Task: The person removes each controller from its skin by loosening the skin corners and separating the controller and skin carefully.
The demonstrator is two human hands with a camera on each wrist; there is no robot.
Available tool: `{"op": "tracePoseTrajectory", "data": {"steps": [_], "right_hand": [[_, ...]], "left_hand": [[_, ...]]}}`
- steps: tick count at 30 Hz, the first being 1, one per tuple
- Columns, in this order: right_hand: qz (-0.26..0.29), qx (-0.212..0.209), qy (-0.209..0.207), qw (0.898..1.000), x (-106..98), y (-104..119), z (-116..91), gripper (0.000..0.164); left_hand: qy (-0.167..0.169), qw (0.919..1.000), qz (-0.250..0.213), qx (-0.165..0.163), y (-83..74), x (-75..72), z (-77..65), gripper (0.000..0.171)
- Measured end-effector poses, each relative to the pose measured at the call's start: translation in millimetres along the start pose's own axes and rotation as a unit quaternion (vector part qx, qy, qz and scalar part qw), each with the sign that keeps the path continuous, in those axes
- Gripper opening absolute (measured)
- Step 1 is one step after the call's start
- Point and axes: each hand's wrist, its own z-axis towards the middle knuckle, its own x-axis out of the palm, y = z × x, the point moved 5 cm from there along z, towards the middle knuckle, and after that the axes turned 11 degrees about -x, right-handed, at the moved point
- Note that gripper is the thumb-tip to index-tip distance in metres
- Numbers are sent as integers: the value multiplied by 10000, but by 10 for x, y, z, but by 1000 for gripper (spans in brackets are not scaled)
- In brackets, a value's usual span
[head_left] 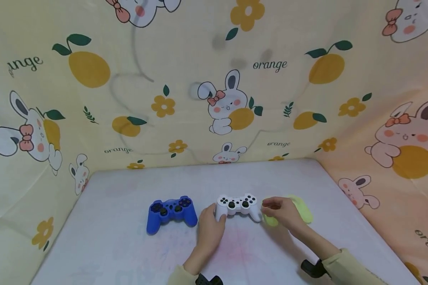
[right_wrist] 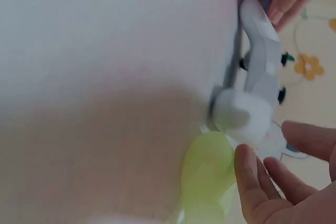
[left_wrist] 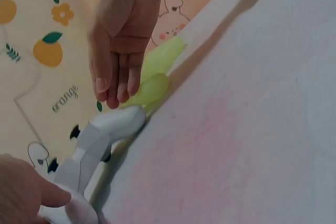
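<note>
A white game controller (head_left: pixel 237 205) with black sticks and buttons lies on the table in the middle of the head view. My left hand (head_left: pixel 210 227) holds its left grip, the thumb over the near side, as the left wrist view also shows at the thumb (left_wrist: pixel 55 195). Just off the controller's right grip is my right hand (head_left: pixel 285 211), fingers loosely bent and nothing between them. Behind and beneath that hand in the head view lies a yellow-green thing (head_left: pixel 302 209) with rounded lobes, partly hidden; the right wrist view shows one smooth lobe (right_wrist: pixel 207 166) beside the fingertips.
A blue game controller (head_left: pixel 172 211) lies on the white table (head_left: pixel 128 253) to the left of my left hand. Patterned cloth (head_left: pixel 185 138) with rabbits and oranges rises behind the table and along both sides.
</note>
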Motion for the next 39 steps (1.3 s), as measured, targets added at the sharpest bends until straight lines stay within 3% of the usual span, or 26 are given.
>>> {"op": "tracePoseTrajectory", "data": {"steps": [6,13,18,24,29,34,39], "right_hand": [[-351,-98,-8,9993,67,3,37,25],[-360,280,-94,9989,72,-30,57,19],[-324,348,-169,9987,50,-41,34,16],[-37,422,-304,9986,40,0,35,17],[618,451,-652,9949,65,136,22,20],[1130,498,-743,9896,244,346,16,21],[1581,366,-629,9847,477,638,40,20]], "left_hand": [[232,9991,-339,-41,75,14,39,38],[288,9988,151,372,71,27,3,50],[220,9985,194,460,77,19,-33,58],[381,9973,231,577,80,-70,-44,51],[524,9935,537,853,70,-346,-106,51],[-73,9898,731,1219,135,-797,-52,49],[-569,9910,500,1102,347,-1267,101,49]]}}
